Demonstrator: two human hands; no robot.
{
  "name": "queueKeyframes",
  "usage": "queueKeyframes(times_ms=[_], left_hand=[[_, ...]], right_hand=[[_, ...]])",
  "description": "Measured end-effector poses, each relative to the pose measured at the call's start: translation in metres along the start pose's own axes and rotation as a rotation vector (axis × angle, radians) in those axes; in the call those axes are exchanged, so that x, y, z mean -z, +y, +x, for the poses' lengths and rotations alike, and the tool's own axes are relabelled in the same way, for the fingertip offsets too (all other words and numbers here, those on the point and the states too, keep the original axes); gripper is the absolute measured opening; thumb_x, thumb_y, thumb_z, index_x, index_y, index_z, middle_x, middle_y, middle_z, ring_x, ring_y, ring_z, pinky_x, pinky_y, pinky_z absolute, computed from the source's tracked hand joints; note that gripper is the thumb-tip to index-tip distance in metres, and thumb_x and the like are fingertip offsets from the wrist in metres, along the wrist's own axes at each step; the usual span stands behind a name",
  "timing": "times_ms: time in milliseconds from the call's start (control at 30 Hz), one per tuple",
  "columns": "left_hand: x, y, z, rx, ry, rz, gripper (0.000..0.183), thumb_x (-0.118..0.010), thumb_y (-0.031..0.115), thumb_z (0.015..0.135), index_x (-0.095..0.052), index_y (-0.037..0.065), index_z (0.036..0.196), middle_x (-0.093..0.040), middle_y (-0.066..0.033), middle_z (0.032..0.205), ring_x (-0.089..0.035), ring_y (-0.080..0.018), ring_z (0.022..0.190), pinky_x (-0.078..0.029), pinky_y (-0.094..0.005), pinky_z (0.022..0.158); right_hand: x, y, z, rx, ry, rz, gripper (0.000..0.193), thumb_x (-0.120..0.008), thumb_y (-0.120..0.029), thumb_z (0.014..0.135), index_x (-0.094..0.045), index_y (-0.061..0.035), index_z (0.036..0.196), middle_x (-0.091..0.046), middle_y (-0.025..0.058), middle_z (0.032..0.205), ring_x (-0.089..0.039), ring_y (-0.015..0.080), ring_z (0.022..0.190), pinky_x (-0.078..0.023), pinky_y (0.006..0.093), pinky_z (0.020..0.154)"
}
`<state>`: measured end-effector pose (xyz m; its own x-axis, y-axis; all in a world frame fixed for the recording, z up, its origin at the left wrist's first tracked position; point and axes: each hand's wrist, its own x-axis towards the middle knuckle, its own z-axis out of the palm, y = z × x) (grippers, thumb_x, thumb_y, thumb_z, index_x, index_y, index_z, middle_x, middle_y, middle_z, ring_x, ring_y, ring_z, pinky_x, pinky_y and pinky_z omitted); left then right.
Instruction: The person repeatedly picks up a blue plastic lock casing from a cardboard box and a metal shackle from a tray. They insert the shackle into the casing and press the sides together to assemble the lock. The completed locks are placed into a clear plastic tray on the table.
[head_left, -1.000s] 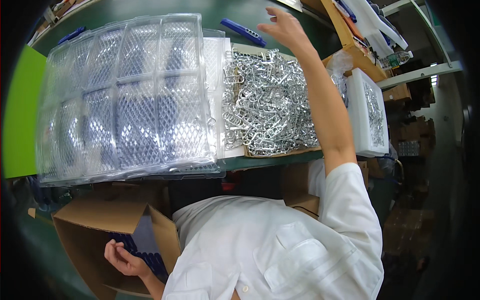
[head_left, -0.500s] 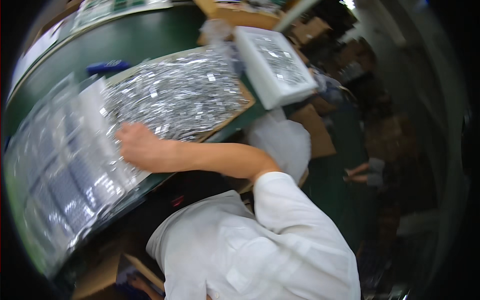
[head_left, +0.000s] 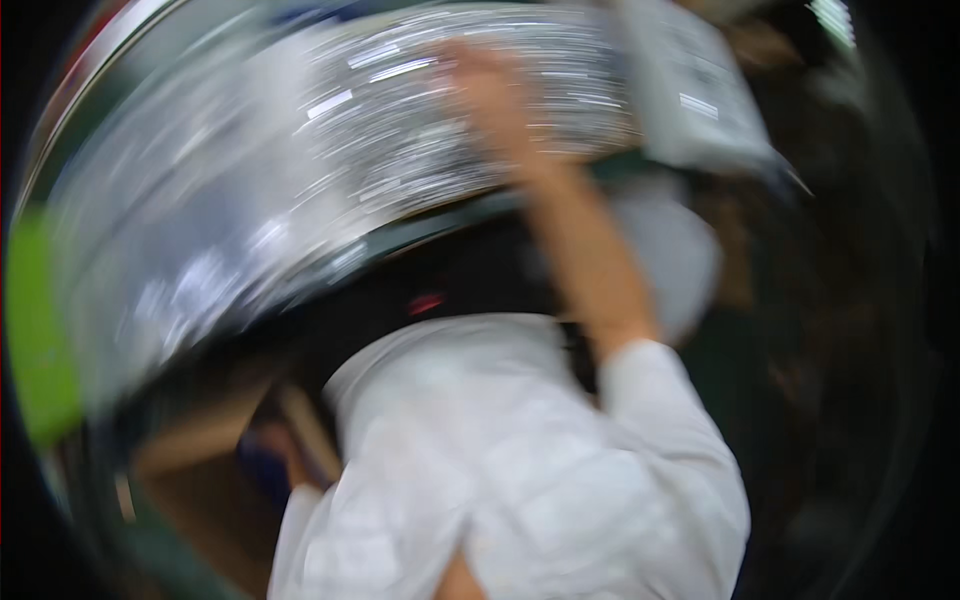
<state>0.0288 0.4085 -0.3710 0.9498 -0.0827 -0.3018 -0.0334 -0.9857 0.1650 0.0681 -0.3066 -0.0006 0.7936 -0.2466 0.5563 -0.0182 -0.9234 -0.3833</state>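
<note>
We hold our right hand out over a heap of silvery metal pieces, with the forearm reaching up to it from our right sleeve. Motion smears the fingers, so we cannot tell whether they are curled or spread, whether they pinch a piece, or whether they touch the heap at all. The heap spreads to both sides of this hand.

Our left hand is far below and to the left of the right one, at the opening of a cardboard box. It is beside a dark blue mass in the box; blur and shadow keep us from telling whether the hand grips any of it or is empty.

Left of our right hand, past the heap, a white sheet lies next to clear plastic trays, which are up above our left hand. A bright green panel stands farther left of that hand. To the right of our right hand sits a white box, and beside our right forearm hangs a pale, rounded shape. Between our two hands, just beyond our white shirt, a small red spot shows against black.
</note>
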Motion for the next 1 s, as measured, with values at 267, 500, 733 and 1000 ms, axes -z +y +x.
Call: queueKeyframes(times_ms=[267,500,733,1000], left_hand=[[0.001,0.068,-0.111,-0.08,0.199,-0.138,0.051,-0.069,0.014,0.09,-0.062,0.006,0.139,-0.055,-0.0247,0.15,-0.056,-0.0428,0.134,-0.048,-0.053,0.11],[0.041,-0.004,-0.063,0.38,0.434,-0.267,0.051,-0.06,0.011,0.092,-0.061,0.008,0.143,-0.057,-0.018,0.151,-0.053,-0.0408,0.138,-0.044,-0.0481,0.117],[0.014,-0.085,0.039,0.4,0.471,-0.027,0.043,-0.063,0.027,0.098,-0.065,0.009,0.138,-0.061,-0.0268,0.136,-0.061,-0.0486,0.121,-0.054,-0.0578,0.099],[0.071,-0.001,-0.029,0.201,0.449,-0.151,0.031,-0.069,0.02,0.095,-0.063,0.004,0.122,-0.064,-0.0254,0.116,-0.067,-0.0461,0.104,-0.057,-0.0552,0.081]], right_hand=[[0.042,0.048,-0.029,0.039,-0.005,-0.541,0.03,-0.065,-0.024,0.106,-0.071,-0.0079,0.13,-0.075,0.0081,0.121,-0.075,0.0245,0.102,-0.058,0.0365,0.089],[0.05,0.024,0.004,0.098,0.051,-0.612,0.023,-0.07,-0.019,0.102,-0.075,-0.0129,0.124,-0.076,0.005,0.118,-0.075,0.0258,0.102,-0.059,0.0382,0.087],[0.056,-0.013,-0.01,-0.187,0.135,-0.049,0.024,-0.066,-0.01,0.106,-0.071,-0.0029,0.129,-0.072,0.0043,0.103,-0.066,0.0127,0.089,-0.056,0.0297,0.08],[0.087,-0.024,-0.054,-0.309,0.037,0.147,0.024,-0.065,0.002,0.102,-0.071,0.0011,0.125,-0.065,0.0032,0.106,-0.061,0.01,0.093,-0.051,0.0244,0.08]])
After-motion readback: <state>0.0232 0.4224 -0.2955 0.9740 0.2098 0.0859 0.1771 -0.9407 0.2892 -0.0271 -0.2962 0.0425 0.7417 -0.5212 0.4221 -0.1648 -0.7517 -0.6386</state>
